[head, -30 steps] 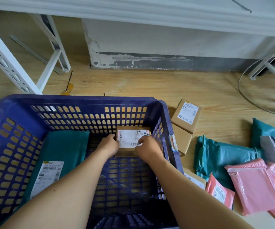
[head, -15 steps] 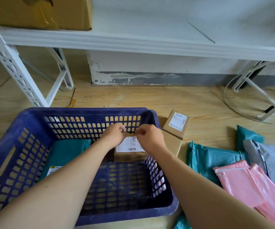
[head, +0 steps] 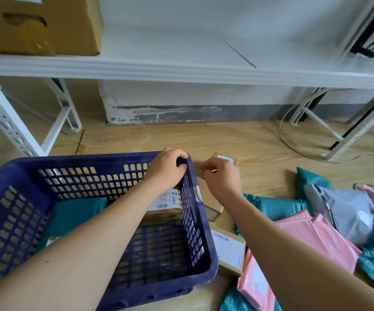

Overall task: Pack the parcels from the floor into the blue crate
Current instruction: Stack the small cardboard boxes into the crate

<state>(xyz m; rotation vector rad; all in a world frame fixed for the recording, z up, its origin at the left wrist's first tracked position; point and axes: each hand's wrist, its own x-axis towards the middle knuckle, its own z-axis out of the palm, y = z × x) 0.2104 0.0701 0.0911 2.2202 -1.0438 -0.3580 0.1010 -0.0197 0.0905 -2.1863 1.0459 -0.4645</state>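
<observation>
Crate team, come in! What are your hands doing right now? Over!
Left hand grips blue crate rim. Right hand at cardboard boxes beside crate, grip unclear. One labelled box, one teal mailer packed. Nothing in the way.

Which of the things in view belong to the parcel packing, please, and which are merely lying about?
Part of the job: blue crate; teal mailer and labelled box already in it; floor boxes, pink mailers, grey mailer, teal bags waiting.
Lying about: large carton, white shelf, loose cable.
</observation>
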